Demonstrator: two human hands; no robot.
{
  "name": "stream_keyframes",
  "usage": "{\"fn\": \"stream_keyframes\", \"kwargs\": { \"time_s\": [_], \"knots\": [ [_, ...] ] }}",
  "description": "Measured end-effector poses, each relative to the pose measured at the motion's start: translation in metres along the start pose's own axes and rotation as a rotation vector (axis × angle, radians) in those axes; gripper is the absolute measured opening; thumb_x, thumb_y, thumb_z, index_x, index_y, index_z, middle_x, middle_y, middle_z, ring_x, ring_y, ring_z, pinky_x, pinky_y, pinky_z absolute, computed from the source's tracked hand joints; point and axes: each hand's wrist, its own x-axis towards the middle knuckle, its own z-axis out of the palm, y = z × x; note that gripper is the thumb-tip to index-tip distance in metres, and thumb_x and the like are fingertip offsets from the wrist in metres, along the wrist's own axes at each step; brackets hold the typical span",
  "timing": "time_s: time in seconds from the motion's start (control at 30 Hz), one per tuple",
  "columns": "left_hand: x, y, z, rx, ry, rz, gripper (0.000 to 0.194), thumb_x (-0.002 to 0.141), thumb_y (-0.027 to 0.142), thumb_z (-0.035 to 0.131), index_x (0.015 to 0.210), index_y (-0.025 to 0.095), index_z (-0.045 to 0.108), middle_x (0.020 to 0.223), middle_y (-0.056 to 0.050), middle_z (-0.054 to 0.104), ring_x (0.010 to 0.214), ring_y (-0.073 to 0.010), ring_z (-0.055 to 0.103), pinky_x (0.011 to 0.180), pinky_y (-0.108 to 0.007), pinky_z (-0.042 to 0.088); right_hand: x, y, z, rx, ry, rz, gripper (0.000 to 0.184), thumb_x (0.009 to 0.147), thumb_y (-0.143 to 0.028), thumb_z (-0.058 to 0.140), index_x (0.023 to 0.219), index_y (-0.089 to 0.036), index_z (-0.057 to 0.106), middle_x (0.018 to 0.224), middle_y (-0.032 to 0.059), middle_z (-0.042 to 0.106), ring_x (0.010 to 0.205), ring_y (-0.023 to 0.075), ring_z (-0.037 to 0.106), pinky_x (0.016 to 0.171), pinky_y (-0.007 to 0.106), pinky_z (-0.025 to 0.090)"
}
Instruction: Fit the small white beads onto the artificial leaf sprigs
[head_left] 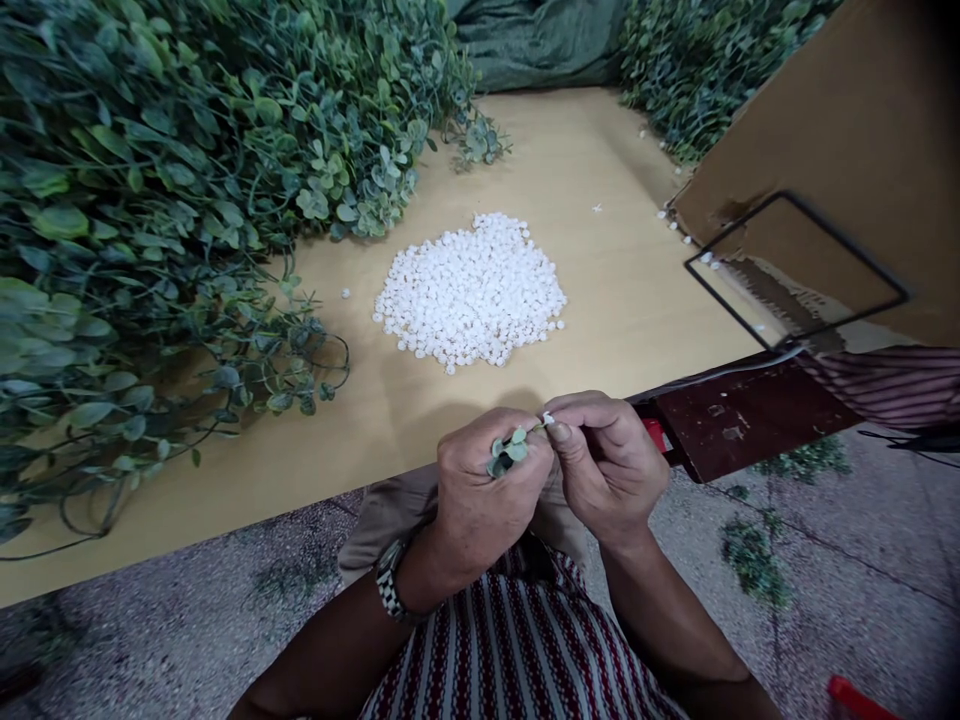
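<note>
My left hand (480,490) is closed round a small green artificial leaf sprig (507,452), whose leaves stick out between the fingers. My right hand (609,452) pinches a tiny white plastic piece (547,418) at the tip of the sprig's stem. Both hands meet just off the near edge of the light wooden table (600,160). A heap of small white plastic pieces (472,290) lies on the table beyond my hands. A watch sits on my left wrist.
A big pile of artificial green foliage (150,200) covers the table's left side, with more foliage (697,60) at the far right. A cardboard box (840,150) stands at right. A dark red board (742,415) juts from the table's edge. Speckled floor lies below.
</note>
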Motion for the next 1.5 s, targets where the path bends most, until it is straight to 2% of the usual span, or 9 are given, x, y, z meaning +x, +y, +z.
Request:
{"fn": "stream_keyframes", "kwargs": {
  "time_s": [0.2,0.4,0.57,0.9,1.03,1.17,1.37,1.5],
  "knots": [
    [0.0,-0.003,-0.001,0.02,0.0,0.046,0.015,0.075,0.007,0.056,0.064,0.014,0.064,0.054,0.004,0.056,0.047,-0.0061,0.044,0.044,-0.016,0.036,0.0,0.0,0.003,0.011,-0.001,0.012,0.015,0.085,-0.007,0.06,0.09,-0.022,0.063,0.079,0.0001,0.068,0.077,0.0145,0.067,0.065,0.028,0.055],
    [0.001,-0.005,-0.004,0.01,-0.033,0.054,0.016,0.076,0.008,0.057,0.062,0.014,0.063,0.053,0.005,0.053,0.047,-0.0058,0.043,0.045,-0.016,0.036,0.003,0.001,0.002,0.029,-0.059,0.011,0.013,0.085,-0.008,0.06,0.087,-0.021,0.063,0.077,0.0006,0.068,0.074,0.0147,0.067,0.064,0.028,0.054],
    [0.002,-0.003,-0.006,0.021,-0.05,-0.009,0.017,0.077,0.011,0.057,0.061,0.015,0.062,0.051,0.005,0.051,0.046,-0.0061,0.041,0.044,-0.016,0.035,0.005,0.002,-0.001,-0.01,-0.101,-0.062,0.015,0.085,-0.007,0.06,0.09,-0.021,0.064,0.078,0.0019,0.069,0.074,0.0163,0.067,0.065,0.03,0.056],
    [0.002,-0.006,-0.008,-0.045,-0.057,-0.054,0.018,0.076,0.01,0.055,0.06,0.016,0.061,0.052,0.005,0.049,0.048,-0.0071,0.042,0.046,-0.017,0.036,0.01,0.005,-0.004,-0.095,-0.165,-0.296,0.026,0.082,-0.001,0.061,0.101,-0.019,0.063,0.081,0.0058,0.07,0.079,0.0187,0.069,0.065,0.032,0.059],
    [0.005,-0.006,-0.012,-0.136,-0.106,-0.073,0.014,0.077,0.013,0.059,0.064,0.015,0.064,0.053,0.004,0.055,0.049,-0.0076,0.044,0.047,-0.017,0.039,0.012,0.003,-0.01,-0.036,-0.229,-0.252,0.027,0.084,-0.005,0.059,0.107,-0.019,0.063,0.086,0.006,0.071,0.083,0.0187,0.069,0.068,0.034,0.059],
    [0.006,-0.007,-0.015,-0.229,-0.159,-0.079,0.012,0.077,0.015,0.064,0.067,0.015,0.069,0.058,0.0,0.063,0.051,-0.0095,0.05,0.048,-0.019,0.042,0.011,-0.001,-0.011,0.018,-0.156,-0.126,0.019,0.085,-0.009,0.061,0.1,-0.02,0.064,0.08,0.0033,0.07,0.075,0.0169,0.068,0.063,0.031,0.057],
    [0.007,-0.007,-0.015,-0.263,-0.16,-0.103,0.011,0.075,0.014,0.066,0.064,0.016,0.069,0.055,0.001,0.06,0.047,-0.0087,0.045,0.044,-0.019,0.038,0.01,-0.001,-0.008,-0.019,-0.121,-0.225,0.023,0.082,-0.007,0.064,0.101,-0.02,0.066,0.082,0.0038,0.071,0.077,0.0167,0.068,0.063,0.03,0.058],
    [0.005,-0.007,-0.014,-0.221,-0.154,-0.133,0.016,0.074,0.015,0.062,0.059,0.016,0.066,0.05,0.002,0.052,0.045,-0.0078,0.04,0.04,-0.019,0.034,0.008,0.003,-0.007,-0.07,-0.107,-0.288,0.026,0.082,-0.007,0.065,0.105,-0.02,0.066,0.082,0.0038,0.071,0.076,0.0168,0.069,0.063,0.031,0.059]
  ]
}}
